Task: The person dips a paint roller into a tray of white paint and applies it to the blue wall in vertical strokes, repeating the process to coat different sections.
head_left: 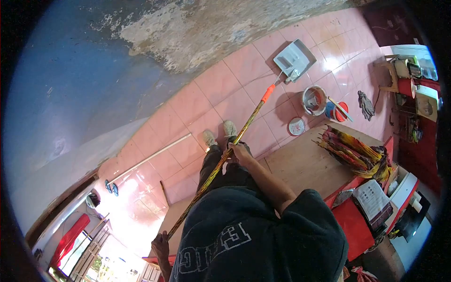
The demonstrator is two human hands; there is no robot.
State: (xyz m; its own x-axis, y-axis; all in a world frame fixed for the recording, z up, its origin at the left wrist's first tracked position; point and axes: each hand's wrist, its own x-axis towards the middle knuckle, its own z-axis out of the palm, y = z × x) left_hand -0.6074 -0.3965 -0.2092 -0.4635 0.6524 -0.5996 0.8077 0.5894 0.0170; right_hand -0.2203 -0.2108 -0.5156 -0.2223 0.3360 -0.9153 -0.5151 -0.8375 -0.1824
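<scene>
Pole [213, 176]: black-and-gold pattern, kinda flashy, held at a slant right across the front of the body.
Right hand [240, 154]: clamped round the pole along its middle stretch, just over the dark trousers.
Left hand [160, 245]: curled tight round the pole's near end, beside the dark shirt, well apart from the right.
Orange tip [268, 93]: at the far end of the pole, well beyond both grips.
Roller [292, 76]: out past the orange tip on a thin wire, at the tray's near edge; can't tell if touching.
Tray [297, 52]: grey, flat on pink tiles, near the scuffed blue wall [94, 84].
Bucket [307, 111]: on the floor near the tray, between round lid [296, 126] and red-and-blue tub [336, 113].
Bench [300, 148]: wooden, off to the right, bright patterned cloth [359, 152] lying on top.
</scene>
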